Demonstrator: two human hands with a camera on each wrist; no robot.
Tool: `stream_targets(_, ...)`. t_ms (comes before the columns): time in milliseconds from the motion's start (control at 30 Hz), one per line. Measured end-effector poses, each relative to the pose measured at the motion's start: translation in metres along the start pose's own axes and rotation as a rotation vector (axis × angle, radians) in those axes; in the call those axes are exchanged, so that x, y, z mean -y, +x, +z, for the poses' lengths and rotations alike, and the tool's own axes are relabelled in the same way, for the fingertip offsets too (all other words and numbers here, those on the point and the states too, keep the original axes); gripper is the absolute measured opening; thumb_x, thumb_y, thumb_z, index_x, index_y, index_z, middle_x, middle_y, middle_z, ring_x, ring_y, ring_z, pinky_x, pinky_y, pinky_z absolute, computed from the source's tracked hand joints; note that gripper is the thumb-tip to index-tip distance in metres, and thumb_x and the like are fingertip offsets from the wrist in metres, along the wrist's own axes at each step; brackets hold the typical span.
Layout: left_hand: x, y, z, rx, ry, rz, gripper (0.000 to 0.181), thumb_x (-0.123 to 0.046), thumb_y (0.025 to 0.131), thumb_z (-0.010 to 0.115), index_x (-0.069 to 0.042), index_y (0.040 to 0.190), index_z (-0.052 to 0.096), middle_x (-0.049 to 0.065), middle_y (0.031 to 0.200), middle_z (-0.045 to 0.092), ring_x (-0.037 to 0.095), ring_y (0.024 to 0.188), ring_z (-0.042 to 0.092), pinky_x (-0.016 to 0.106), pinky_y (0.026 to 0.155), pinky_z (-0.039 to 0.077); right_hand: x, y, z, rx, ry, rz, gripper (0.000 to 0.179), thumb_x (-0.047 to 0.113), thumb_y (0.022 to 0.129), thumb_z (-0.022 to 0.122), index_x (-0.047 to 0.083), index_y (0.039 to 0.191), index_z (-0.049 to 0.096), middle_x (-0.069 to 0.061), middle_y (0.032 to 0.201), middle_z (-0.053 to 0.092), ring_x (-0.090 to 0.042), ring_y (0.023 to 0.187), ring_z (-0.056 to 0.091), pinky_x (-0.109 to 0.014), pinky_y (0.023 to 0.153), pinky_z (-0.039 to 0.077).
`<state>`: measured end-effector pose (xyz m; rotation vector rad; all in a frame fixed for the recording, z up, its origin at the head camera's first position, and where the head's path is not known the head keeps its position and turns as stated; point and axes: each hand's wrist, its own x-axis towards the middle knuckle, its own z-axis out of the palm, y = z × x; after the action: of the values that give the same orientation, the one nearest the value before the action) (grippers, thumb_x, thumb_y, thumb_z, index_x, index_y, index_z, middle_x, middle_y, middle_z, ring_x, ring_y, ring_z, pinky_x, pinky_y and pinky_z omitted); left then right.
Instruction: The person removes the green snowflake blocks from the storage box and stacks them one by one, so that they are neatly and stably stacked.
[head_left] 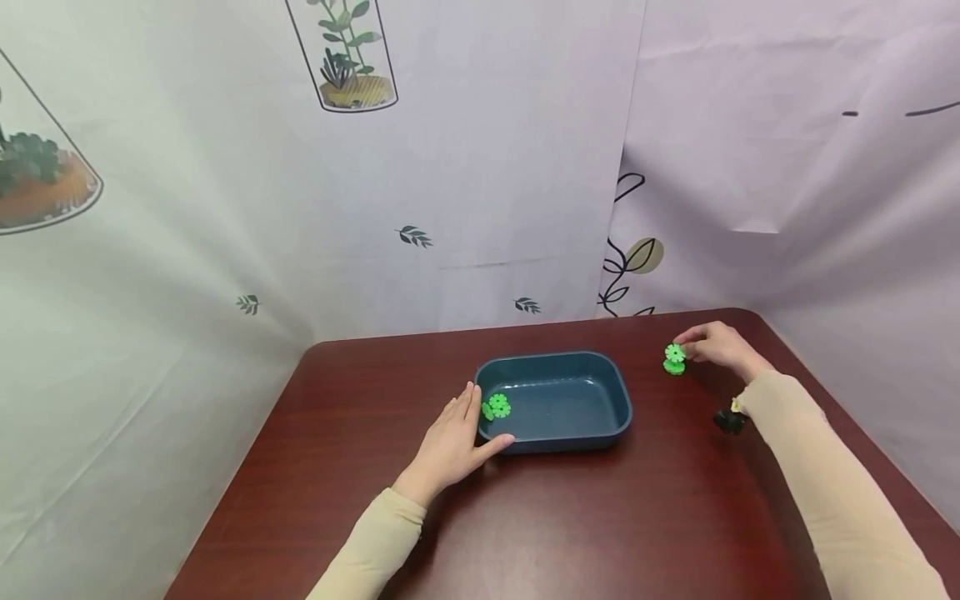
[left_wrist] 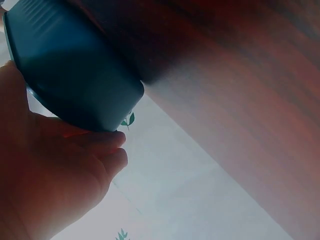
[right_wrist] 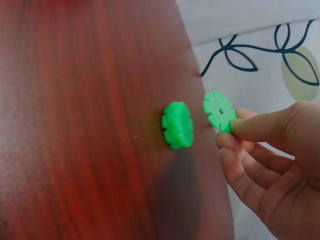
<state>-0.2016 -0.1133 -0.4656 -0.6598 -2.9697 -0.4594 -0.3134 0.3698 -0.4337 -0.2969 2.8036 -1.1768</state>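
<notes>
Between the thumb and fingertips of my right hand (head_left: 718, 343) is a bright green notched disc (right_wrist: 220, 111) with a small slot in its middle. A thick green notched piece (right_wrist: 178, 125), perhaps several discs stacked, lies on the table just beneath it. At the left end of the dark blue tray (head_left: 555, 357), my left hand (head_left: 450, 442) rests on the rim with straight fingers and its thumb spread along the front edge. Inside the tray, at the left, are green notched discs (head_left: 498, 406) close to that hand's fingers.
A black piece (head_left: 729, 421) and a small yellow one (head_left: 736, 406) lie by the right sleeve, partly covered by it. The dark red-brown table (head_left: 600, 525) ends at patterned cloth (head_left: 487, 167) hanging behind and at the sides.
</notes>
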Motion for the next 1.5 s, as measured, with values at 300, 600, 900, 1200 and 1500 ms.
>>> stream_targets(300, 0.001, -0.001, -0.001, -0.003, 0.01, -0.003, 0.107, -0.078, 0.091, 0.042, 0.005, 0.157, 0.025, 0.021, 0.163, 0.024, 0.035, 0.149, 0.029, 0.045, 0.121, 0.024, -0.005, 0.001, 0.008, 0.019, 0.005, 0.006, 0.026, 0.0, 0.095, 0.06, -0.017, 0.113, 0.066, -0.024, 0.102, 0.07, -0.021, 0.084, 0.068, -0.038, 0.074, 0.06)
stream_targets(600, 0.001, 0.0, -0.001, 0.009, 0.002, 0.002, 0.107, -0.077, 0.092, 0.043, 0.005, 0.157, 0.023, 0.021, 0.163, 0.022, 0.035, 0.15, 0.027, 0.046, 0.121, 0.022, -0.007, 0.0, 0.008, 0.037, 0.013, 0.022, 0.027, 0.001, 0.095, 0.059, -0.019, 0.113, 0.064, -0.023, 0.099, 0.071, -0.022, 0.085, 0.069, -0.038, 0.075, 0.061)
stream_targets(900, 0.001, 0.001, -0.002, 0.007, -0.007, 0.007, 0.107, -0.077, 0.092, 0.043, 0.005, 0.157, 0.022, 0.021, 0.164, 0.022, 0.033, 0.15, 0.026, 0.046, 0.121, 0.022, -0.005, -0.002, 0.004, 0.014, -0.045, 0.036, 0.027, 0.003, 0.094, 0.058, -0.016, 0.113, 0.066, -0.023, 0.097, 0.071, -0.027, 0.084, 0.069, -0.031, 0.068, 0.058)
stream_targets(1200, 0.001, 0.001, 0.001, 0.005, -0.005, 0.003, 0.107, -0.078, 0.092, 0.042, 0.005, 0.157, 0.023, 0.021, 0.163, 0.022, 0.033, 0.15, 0.026, 0.045, 0.121, 0.022, -0.009, -0.005, 0.003, 0.101, -0.062, 0.05, 0.042, 0.008, 0.094, 0.063, -0.021, 0.124, 0.056, -0.026, 0.105, 0.068, -0.027, 0.09, 0.067, -0.039, 0.075, 0.059)
stream_targets(1500, 0.001, 0.003, 0.002, 0.003, -0.007, 0.006, 0.106, -0.076, 0.092, 0.045, 0.006, 0.157, 0.022, 0.022, 0.163, 0.022, 0.035, 0.15, 0.027, 0.045, 0.121, 0.022, -0.001, -0.014, 0.027, 0.001, -0.265, 0.063, 0.069, 0.034, 0.085, 0.08, -0.022, 0.119, 0.056, -0.029, 0.103, 0.065, -0.035, 0.088, 0.06, -0.049, 0.078, 0.053)
